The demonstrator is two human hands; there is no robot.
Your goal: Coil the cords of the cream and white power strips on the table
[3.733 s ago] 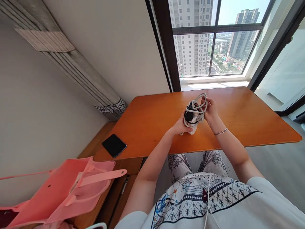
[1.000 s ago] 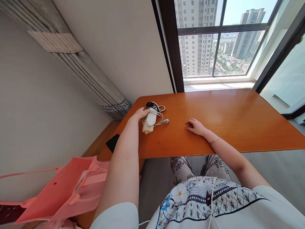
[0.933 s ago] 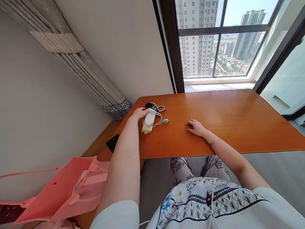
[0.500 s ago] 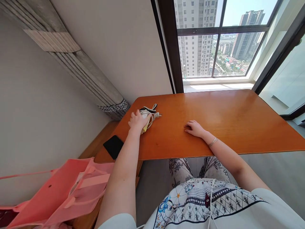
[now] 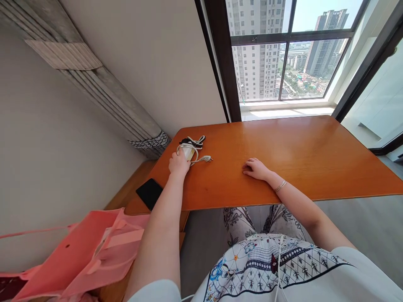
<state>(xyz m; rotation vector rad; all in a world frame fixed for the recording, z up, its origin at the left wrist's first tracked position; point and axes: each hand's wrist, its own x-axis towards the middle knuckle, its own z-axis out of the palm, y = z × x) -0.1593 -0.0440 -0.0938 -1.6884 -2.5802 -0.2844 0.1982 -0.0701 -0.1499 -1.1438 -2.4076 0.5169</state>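
At the left end of the orange-brown wooden table (image 5: pixel 283 155), my left hand (image 5: pixel 179 162) is closed around the near end of a white power strip (image 5: pixel 188 152) with a yellowish side. Its white cord loops over and beside it, and the plug (image 5: pixel 207 158) lies on the wood to the right. A bundle of black and white cable (image 5: pixel 197 141) sits just beyond the strip. My right hand (image 5: pixel 255 169) rests on the table near its front middle, fingers loosely curled and slightly apart, holding nothing.
A black phone-like slab (image 5: pixel 149 193) lies by the table's left front corner. Below it stands a pink bag (image 5: pixel 91 251). A grey curtain (image 5: pixel 119 100) hangs at the left wall, and a window (image 5: pixel 289 63) is behind the table.
My left hand has drawn back slightly toward me along the power strip, uncovering more of its white top. The cord and plug have shifted a little. My right hand stays put.
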